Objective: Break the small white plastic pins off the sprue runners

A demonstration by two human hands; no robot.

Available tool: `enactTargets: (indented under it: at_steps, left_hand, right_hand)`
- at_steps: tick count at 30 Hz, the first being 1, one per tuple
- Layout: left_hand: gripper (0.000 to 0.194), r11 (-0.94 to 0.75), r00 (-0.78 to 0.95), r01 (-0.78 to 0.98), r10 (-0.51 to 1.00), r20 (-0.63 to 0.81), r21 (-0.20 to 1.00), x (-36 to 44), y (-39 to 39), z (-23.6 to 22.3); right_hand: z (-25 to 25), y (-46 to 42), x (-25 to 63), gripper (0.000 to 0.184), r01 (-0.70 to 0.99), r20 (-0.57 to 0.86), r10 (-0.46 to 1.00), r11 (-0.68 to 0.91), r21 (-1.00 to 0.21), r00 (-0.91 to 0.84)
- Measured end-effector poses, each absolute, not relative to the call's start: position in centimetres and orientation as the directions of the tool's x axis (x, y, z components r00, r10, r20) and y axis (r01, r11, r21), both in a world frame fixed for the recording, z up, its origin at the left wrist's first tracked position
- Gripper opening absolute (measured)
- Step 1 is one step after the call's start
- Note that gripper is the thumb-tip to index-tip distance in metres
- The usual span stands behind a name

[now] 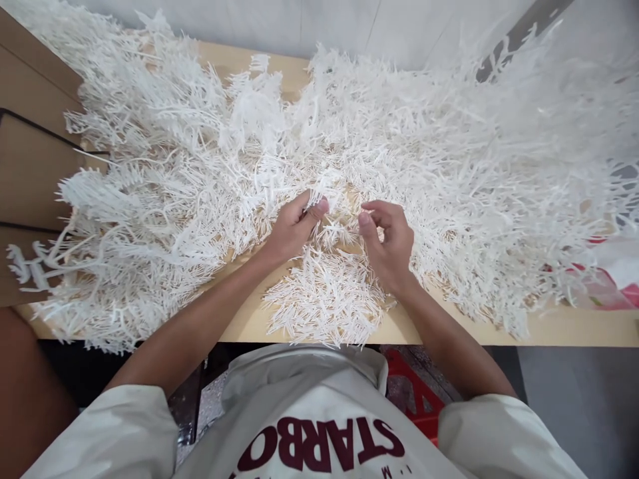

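Note:
A huge heap of white plastic branched sprigs (239, 153) covers a pale wooden table (559, 327). My left hand (294, 226) is at the heap's middle, fingers curled and pinched on a white sprig. My right hand (389, 243) is just to its right, fingers bent, thumb pressed toward the forefinger on thin white strands. A smaller flat bunch of sprigs (324, 296) lies between my forearms at the table's near edge.
Brown cardboard (30, 166) stands at the left of the table. A red and clear plastic bag (612, 279) sits at the right edge. A red crate (417, 399) is below the table by my legs. A white wall rises behind.

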State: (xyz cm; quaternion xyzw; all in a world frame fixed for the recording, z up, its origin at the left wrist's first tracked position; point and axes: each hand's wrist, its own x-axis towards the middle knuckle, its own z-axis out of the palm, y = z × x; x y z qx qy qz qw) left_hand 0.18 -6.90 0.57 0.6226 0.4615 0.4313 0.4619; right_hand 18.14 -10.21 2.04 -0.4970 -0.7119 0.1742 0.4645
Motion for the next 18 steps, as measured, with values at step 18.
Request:
enactTargets:
  at_steps: [18]
  left_hand:
    - [0.045,-0.241,0.463,0.163,0.875,0.142,0.957,0.01,-7.11,0.91]
  right_hand:
    - [2.26,-9.31,18.22,0.026,0.560,0.480,0.753,0.656,-0.505,-0.449]
